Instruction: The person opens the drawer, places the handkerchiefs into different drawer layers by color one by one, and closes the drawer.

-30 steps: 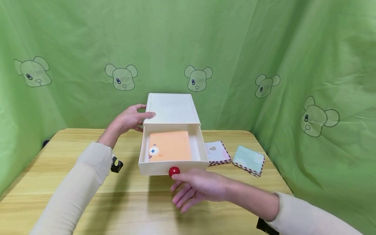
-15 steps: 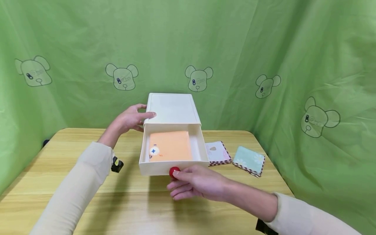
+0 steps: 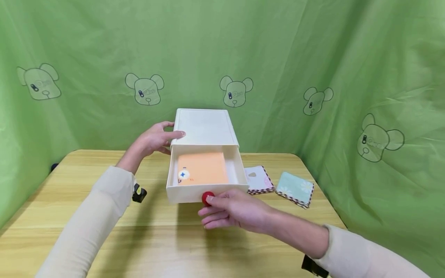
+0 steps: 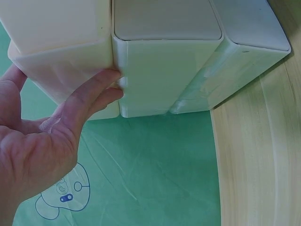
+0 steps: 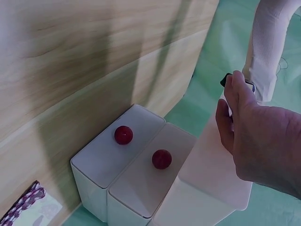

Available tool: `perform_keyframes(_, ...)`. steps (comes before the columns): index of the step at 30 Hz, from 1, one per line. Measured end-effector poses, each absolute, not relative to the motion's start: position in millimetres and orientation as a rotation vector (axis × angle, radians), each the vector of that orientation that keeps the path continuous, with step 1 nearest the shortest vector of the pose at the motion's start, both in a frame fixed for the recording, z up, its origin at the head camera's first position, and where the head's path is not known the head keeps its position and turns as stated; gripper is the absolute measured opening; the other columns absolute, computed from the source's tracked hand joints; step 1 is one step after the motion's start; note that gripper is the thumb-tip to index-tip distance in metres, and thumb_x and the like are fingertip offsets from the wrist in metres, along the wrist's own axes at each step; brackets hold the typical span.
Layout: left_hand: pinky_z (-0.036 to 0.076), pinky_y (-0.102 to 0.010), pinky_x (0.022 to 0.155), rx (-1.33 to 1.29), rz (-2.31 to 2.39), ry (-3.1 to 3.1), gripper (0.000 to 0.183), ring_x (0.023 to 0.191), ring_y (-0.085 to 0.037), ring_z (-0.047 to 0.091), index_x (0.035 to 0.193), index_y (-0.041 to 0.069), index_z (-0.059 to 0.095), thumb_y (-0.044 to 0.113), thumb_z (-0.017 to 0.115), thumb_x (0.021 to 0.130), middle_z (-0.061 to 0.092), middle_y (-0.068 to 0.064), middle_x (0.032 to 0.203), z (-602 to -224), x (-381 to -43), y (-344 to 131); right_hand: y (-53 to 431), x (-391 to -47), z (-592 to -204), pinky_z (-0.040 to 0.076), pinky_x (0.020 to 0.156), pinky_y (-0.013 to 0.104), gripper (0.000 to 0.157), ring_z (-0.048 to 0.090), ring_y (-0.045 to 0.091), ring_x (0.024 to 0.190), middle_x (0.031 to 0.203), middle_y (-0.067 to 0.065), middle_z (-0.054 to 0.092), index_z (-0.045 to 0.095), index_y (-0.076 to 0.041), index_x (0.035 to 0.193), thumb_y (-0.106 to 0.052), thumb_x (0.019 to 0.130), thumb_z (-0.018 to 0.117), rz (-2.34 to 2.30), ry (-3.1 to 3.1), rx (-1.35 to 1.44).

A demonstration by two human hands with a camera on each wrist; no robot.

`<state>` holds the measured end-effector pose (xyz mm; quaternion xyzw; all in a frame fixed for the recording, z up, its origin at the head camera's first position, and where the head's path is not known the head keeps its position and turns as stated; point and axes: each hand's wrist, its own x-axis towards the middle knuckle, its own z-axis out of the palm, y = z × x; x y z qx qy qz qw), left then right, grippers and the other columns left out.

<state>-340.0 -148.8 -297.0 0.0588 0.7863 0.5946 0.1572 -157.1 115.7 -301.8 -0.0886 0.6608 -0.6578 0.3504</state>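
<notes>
A white drawer unit stands in the middle of the table, its top drawer pulled out. Inside the drawer lies a folded orange towel with a small white animal face. My left hand steadies the unit, thumb on the top edge and straight fingers against the left side, as the left wrist view of the left hand shows. With the right hand I hold the red knob, thumb on its front; the index fingertip is hidden. The other fingers extend below it.
Two more white drawers with red knobs show in the right wrist view, both pushed in. To the right on the wooden table lie a folded pale towel and a mint green towel. A green curtain hangs behind.
My right thumb has come up onto the red knob and its fingers have drawn together. The drawer has slid slightly inward. The left hand stays in place.
</notes>
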Motion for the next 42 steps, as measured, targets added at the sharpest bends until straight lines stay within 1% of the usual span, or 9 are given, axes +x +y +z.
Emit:
perform_keyframes(5, 0.058, -0.044, 0.081, 0.171, 1.699, 2.236, 0.093, 0.113, -0.040, 0.057, 0.153, 0.012, 0.010, 0.035, 0.070, 0.086, 0.048, -0.022, 0.134, -296, -340, -148, 114, -163, -299, 0.054, 0.091, 0.038, 0.035, 0.067, 0.030, 0.096, 0.106, 0.020, 0.066, 0.052, 0.014, 0.119, -0.016, 0.100, 0.047, -1.711, 1.709, -0.228)
perform_keyframes(11, 0.056, -0.045, 0.086, 0.176, 1.672, 2.226, 0.084, 0.118, -0.043, 0.052, 0.153, 0.007, 0.008, 0.027, 0.063, 0.092, 0.044, -0.025, 0.137, -277, -321, -142, 113, -175, -299, 0.054, 0.091, 0.038, 0.035, 0.068, 0.028, 0.094, 0.104, 0.019, 0.067, 0.053, 0.014, 0.117, -0.016, 0.100, 0.048, -1.732, 1.704, -0.231)
perform_keyframes(15, 0.055, -0.045, 0.088, 0.172, 1.674, 2.221, 0.084, 0.120, -0.043, 0.051, 0.152, 0.007, 0.008, 0.026, 0.063, 0.092, 0.044, -0.025, 0.138, -274, -319, -142, 111, -183, -300, 0.054, 0.091, 0.039, 0.035, 0.068, 0.027, 0.092, 0.101, 0.017, 0.068, 0.053, 0.015, 0.116, -0.016, 0.100, 0.047, -1.747, 1.707, -0.222)
perform_keyframes(20, 0.055, -0.046, 0.089, 0.166, 1.673, 2.215, 0.084, 0.121, -0.044, 0.049, 0.153, 0.008, 0.008, 0.027, 0.063, 0.092, 0.043, -0.025, 0.139, -274, -319, -142, 108, -194, -301, 0.054, 0.091, 0.039, 0.032, 0.069, 0.026, 0.090, 0.099, 0.015, 0.069, 0.054, 0.012, 0.115, -0.016, 0.101, 0.047, -1.778, 1.710, -0.198)
perform_keyframes(24, 0.054, -0.046, 0.090, 0.162, 1.676, 2.216, 0.083, 0.122, -0.043, 0.048, 0.153, 0.008, 0.009, 0.026, 0.063, 0.092, 0.043, -0.024, 0.139, -273, -318, -141, 107, -204, -302, 0.053, 0.092, 0.039, 0.034, 0.069, 0.025, 0.090, 0.099, 0.014, 0.068, 0.050, 0.013, 0.119, -0.016, 0.101, 0.047, -1.799, 1.709, -0.195)
perform_keyframes(32, 0.053, -0.046, 0.092, 0.159, 1.650, 2.243, 0.083, 0.124, -0.043, 0.046, 0.153, 0.008, 0.010, 0.028, 0.063, 0.092, 0.042, -0.024, 0.141, -274, -318, -142, 103, -221, -303, 0.054, 0.090, 0.039, 0.033, 0.069, 0.028, 0.092, 0.099, 0.015, 0.069, 0.050, 0.009, 0.120, -0.017, 0.100, 0.048, -1.827, 1.727, -0.161)
perform_keyframes(38, 0.056, -0.045, 0.086, 0.159, 1.670, 2.224, 0.086, 0.119, -0.042, 0.051, 0.153, 0.011, 0.009, 0.029, 0.065, 0.091, 0.047, -0.023, 0.136, -286, -331, -146, 101, -232, -303, 0.054, 0.091, 0.040, 0.037, 0.069, 0.030, 0.093, 0.100, 0.015, 0.069, 0.046, 0.010, 0.127, -0.016, 0.100, 0.048, -1.821, 1.759, -0.146)
perform_keyframes(42, 0.057, -0.044, 0.084, 0.159, 1.680, 2.230, 0.090, 0.117, -0.041, 0.053, 0.153, 0.014, 0.010, 0.033, 0.068, 0.088, 0.048, -0.021, 0.135, -294, -339, -149, 100, -237, -303, 0.054, 0.091, 0.040, 0.036, 0.068, 0.032, 0.097, 0.103, 0.016, 0.069, 0.047, 0.007, 0.127, -0.017, 0.100, 0.049, -1.830, 1.765, -0.118)
